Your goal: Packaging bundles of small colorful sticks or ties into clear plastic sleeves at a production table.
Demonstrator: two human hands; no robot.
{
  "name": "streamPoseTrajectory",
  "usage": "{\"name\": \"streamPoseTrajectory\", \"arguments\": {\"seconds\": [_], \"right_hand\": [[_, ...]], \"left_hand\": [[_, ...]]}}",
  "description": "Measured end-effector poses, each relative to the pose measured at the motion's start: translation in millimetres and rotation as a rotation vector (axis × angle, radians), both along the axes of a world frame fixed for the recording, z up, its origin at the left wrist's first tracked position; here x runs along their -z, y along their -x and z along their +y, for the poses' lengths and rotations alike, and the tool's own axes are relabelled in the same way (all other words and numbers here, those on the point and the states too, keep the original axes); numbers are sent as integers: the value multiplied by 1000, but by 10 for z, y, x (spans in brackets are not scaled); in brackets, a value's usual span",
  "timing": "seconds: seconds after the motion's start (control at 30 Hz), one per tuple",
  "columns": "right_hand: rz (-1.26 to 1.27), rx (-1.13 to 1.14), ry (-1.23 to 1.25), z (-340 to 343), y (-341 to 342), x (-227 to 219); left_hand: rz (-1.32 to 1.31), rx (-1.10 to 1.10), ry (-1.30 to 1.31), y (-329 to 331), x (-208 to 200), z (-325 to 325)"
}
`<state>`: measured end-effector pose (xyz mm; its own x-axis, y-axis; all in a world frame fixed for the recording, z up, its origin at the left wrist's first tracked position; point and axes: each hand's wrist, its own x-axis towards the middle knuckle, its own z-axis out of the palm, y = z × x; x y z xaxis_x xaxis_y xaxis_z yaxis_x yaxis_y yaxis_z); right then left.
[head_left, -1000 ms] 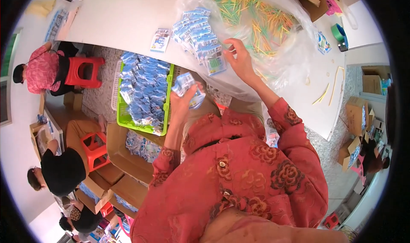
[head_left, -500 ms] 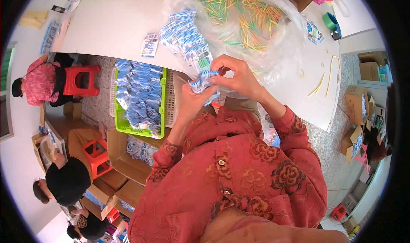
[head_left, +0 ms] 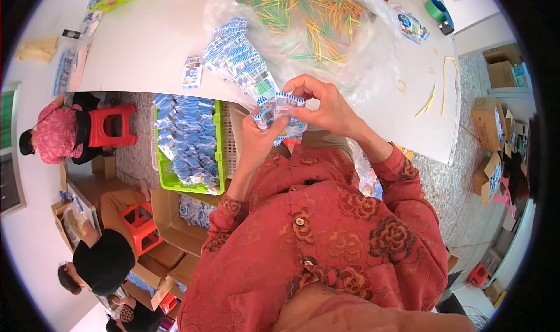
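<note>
Between my hands, at the table's near edge, are small blue-and-white packets [head_left: 290, 103]. My left hand [head_left: 259, 138] is closed on their lower left part, its thumb laid across the front. The fingers of my right hand [head_left: 328, 107] are bent, pinching the packets' right side. A row of overlapping matching packets [head_left: 242, 58] runs across the table up to my hands; whether it joins the held ones I cannot tell. One separate packet [head_left: 192, 72] lies left of the row. Beyond my hands, thin green, yellow and orange sticks [head_left: 326, 32] are heaped on clear plastic sheeting [head_left: 373, 69].
Left of me, a green basket [head_left: 220, 151] is full of blue packets. Open cardboard boxes [head_left: 175, 224] stand below it. Loose sticks [head_left: 427, 102] and green tape [head_left: 434, 9] lie on the table's right. People sit on the left near red stools [head_left: 112, 126].
The packets between my hands were bunched and folded; now they are spread flatter, with more of their faces showing. My hands stay close together. The whole view has shifted slightly.
</note>
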<state>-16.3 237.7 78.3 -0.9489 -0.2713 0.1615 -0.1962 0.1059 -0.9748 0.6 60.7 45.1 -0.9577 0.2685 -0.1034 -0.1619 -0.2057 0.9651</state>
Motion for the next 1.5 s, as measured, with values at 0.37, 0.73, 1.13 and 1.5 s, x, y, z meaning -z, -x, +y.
{"name": "streamPoseTrajectory", "arguments": {"seconds": [0.37,0.73,1.13,1.5], "right_hand": [[169,-2,-207,174,-39,-1],[216,87,-185,115,-103,-145],[476,51,-426,94,-192,-190],[658,31,-547,-14,-127,-106]], "left_hand": [[71,17,90,-39,15,75],[96,-74,82,12,24,120],[77,-124,107,5,130,131],[76,-79,187,-47,72,150]]}}
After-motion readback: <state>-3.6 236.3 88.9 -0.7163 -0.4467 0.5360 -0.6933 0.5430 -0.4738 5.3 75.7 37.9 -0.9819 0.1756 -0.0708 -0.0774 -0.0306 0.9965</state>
